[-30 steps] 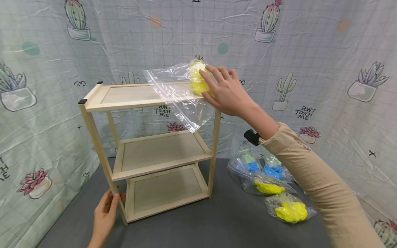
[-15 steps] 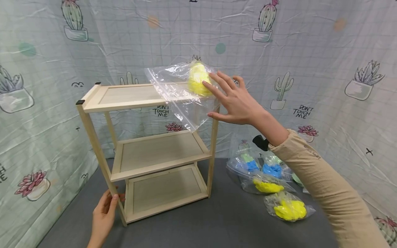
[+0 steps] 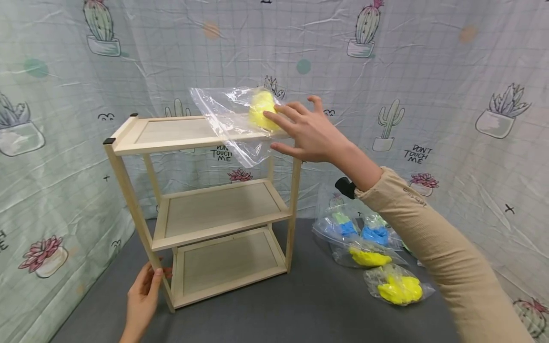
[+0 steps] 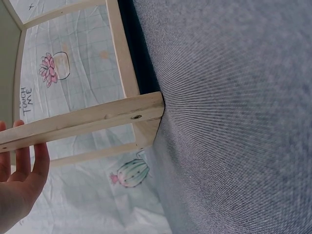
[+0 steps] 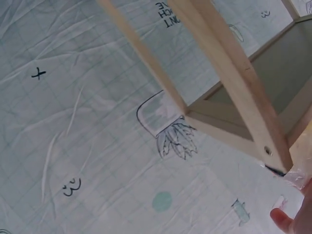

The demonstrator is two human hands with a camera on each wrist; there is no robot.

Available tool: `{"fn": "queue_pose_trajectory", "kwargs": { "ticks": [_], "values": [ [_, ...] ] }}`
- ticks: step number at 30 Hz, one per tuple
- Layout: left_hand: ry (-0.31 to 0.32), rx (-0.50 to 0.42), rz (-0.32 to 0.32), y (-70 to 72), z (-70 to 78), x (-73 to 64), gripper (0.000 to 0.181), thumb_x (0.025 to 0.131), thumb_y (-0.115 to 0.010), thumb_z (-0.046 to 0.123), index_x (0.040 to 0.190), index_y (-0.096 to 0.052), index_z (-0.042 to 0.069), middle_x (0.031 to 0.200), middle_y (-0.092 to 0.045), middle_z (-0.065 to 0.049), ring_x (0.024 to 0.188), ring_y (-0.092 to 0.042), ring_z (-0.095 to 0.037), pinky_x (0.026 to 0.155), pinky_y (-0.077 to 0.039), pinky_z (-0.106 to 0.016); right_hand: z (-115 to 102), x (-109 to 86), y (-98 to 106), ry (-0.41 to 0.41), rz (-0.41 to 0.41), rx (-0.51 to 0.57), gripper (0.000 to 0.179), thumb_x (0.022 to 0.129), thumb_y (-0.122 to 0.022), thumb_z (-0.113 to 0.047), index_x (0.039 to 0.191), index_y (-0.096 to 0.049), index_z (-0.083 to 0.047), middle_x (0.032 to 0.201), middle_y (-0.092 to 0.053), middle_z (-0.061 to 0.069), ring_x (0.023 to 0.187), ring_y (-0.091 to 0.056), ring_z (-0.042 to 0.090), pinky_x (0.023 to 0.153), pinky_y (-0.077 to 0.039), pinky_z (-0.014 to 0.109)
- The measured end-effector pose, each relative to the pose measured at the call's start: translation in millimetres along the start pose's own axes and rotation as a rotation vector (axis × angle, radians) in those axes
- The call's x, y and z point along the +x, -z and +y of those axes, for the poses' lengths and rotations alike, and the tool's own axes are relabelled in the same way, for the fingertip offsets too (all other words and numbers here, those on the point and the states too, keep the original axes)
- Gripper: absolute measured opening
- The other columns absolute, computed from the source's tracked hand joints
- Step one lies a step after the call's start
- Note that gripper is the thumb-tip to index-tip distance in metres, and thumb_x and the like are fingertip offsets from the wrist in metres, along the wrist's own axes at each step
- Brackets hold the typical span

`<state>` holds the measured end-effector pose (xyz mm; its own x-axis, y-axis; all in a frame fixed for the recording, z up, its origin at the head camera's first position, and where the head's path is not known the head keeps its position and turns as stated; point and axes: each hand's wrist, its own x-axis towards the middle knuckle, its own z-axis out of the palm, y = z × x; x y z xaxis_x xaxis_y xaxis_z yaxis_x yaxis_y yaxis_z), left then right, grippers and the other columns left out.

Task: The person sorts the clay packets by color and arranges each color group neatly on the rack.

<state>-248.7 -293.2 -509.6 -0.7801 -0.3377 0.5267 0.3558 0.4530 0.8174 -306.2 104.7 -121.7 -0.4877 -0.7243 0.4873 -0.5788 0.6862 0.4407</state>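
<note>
A three-tier wooden shelf rack (image 3: 223,236) stands on a dark grey surface, slightly angled. My left hand (image 3: 141,295) holds its front left post low down, with fingers curled round the wood, as the left wrist view also shows. On the top tier lies a clear zip bag (image 3: 227,114) with a yellow lump (image 3: 262,110) inside, its zip end hanging over the front edge. My right hand (image 3: 313,131) is against the lump's right side, fingers spread and fingertips touching the bag. The right wrist view catches only part of this hand (image 5: 297,214) by a top corner.
Right of the rack lie two clear bags with yellow lumps, one nearer bag (image 3: 401,289) and one farther bag (image 3: 371,258). Behind them are bags with blue and green contents (image 3: 376,234). A cactus-print sheet (image 3: 334,85) hangs round the back and sides.
My right hand drew back to the right off the bag, then came left against it again. The bag with the yellow lump has shifted left along the top tier. My left hand stays put.
</note>
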Motion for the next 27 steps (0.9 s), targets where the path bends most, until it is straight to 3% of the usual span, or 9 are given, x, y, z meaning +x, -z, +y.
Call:
{"fn": "queue_pose_trajectory", "kwargs": {
  "ticks": [12, 15, 18, 21, 26, 27],
  "values": [
    [-0.018, 0.003, -0.005, 3.2, -1.7, 1.7, 0.032, 0.094, -0.045, 0.017, 0.125, -0.049, 0.023, 0.09, -0.065, 0.009, 0.076, -0.063, -0.002, 0.07, -0.045, -0.009, -28, 27.7, -4, 0.004, -0.052, 0.056, 0.063, 0.091, -0.031, -0.055, 0.143, -0.021, -0.02, 0.142, -0.035, 0.006, 0.128, -0.033, 0.024, 0.103, -0.008, 0.056],
    [-0.038, -0.014, -0.015, 3.4, -1.2, 2.1, 0.033, 0.093, -0.046, 0.013, 0.126, -0.049, 0.015, 0.091, -0.066, 0.004, 0.076, -0.063, -0.003, 0.069, -0.045, -0.009, -37, 34.6, -5, -0.004, -0.05, 0.057, 0.063, 0.091, -0.029, -0.056, 0.142, -0.022, -0.019, 0.142, -0.035, 0.005, 0.128, -0.033, 0.024, 0.103, -0.009, 0.055],
    [-0.064, -0.041, -0.029, 3.6, 2.0, 2.1, 0.033, 0.093, -0.045, 0.009, 0.126, -0.049, 0.009, 0.091, -0.066, 0.007, 0.076, -0.063, -0.002, 0.068, -0.045, -0.009, -48, 42.9, -5, -0.003, -0.042, 0.068, 0.06, 0.092, -0.028, -0.055, 0.139, -0.026, -0.018, 0.141, -0.036, 0.003, 0.127, -0.034, 0.022, 0.103, -0.01, 0.053],
    [-0.082, -0.036, -0.035, 4.7, 20.7, -0.2, 0.033, 0.093, -0.044, 0.007, 0.126, -0.048, 0.004, 0.089, -0.064, 0.016, 0.076, -0.062, 0.002, 0.067, -0.044, -0.007, -59, 52.0, -5, 0.005, -0.04, 0.087, 0.058, 0.092, -0.027, -0.054, 0.137, -0.028, -0.018, 0.14, -0.036, 0.002, 0.126, -0.035, 0.021, 0.103, -0.011, 0.053],
    [-0.053, -0.062, -0.027, 8.3, 79.4, -5.8, 0.03, 0.093, -0.043, 0.004, 0.122, -0.049, -0.001, 0.085, -0.062, 0.02, 0.073, -0.061, 0.004, 0.067, -0.043, -0.006, -79, 67.4, 0, 0.003, -0.076, 0.101, 0.057, 0.092, -0.021, -0.056, 0.138, -0.025, -0.023, 0.141, -0.034, 0.001, 0.126, -0.034, 0.018, 0.103, -0.013, 0.052],
    [-0.071, -0.11, -0.036, 8.8, 79.0, -4.8, 0.029, 0.093, -0.042, 0.002, 0.121, -0.049, -0.001, 0.085, -0.063, 0.018, 0.073, -0.062, 0.003, 0.067, -0.043, -0.006, -82, 70.2, 1, 0.001, -0.082, 0.101, 0.057, 0.092, -0.02, -0.057, 0.138, -0.025, -0.024, 0.141, -0.034, 0.0, 0.126, -0.034, 0.018, 0.102, -0.014, 0.051]
  ]
}}
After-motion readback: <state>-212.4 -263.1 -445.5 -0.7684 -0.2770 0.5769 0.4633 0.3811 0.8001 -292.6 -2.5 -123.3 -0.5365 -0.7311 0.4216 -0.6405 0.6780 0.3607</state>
